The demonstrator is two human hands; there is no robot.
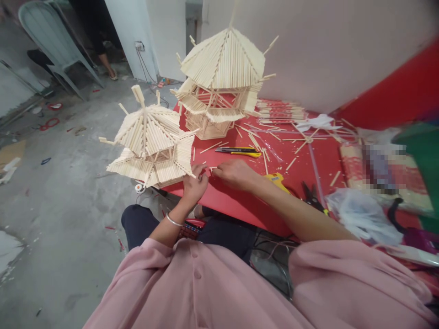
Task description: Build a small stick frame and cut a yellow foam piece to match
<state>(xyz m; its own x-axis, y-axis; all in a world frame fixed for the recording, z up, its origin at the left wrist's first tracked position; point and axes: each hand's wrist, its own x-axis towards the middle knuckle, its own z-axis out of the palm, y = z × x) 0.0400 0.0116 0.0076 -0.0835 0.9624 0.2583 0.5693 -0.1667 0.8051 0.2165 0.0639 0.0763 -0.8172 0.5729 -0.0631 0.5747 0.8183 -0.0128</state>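
Observation:
My left hand (196, 183), a bracelet on its wrist, is beside the lower roof edge of a small pagoda model (151, 141) built of pale wooden sticks. Its fingers are curled together, and what they hold is too small to name. Just to the right, my right hand (236, 174) pinches a short wooden stick (211, 168) over the red table (226, 201). A taller pagoda model (222, 64) of the same sticks stands behind. A yellow and black utility knife (238, 151) lies beyond my right hand. Partly behind my right forearm is a yellow glue gun (278, 182).
Loose sticks (291, 163) and stick bundles (279, 111) lie at the table's back. To the right are black-bladed cutters (311, 196), a plastic bag (363, 214) and a packet (353, 167). Cables (274, 265) hang under the table. A grey chair (56, 41) and a person's leg (108, 66) appear far left.

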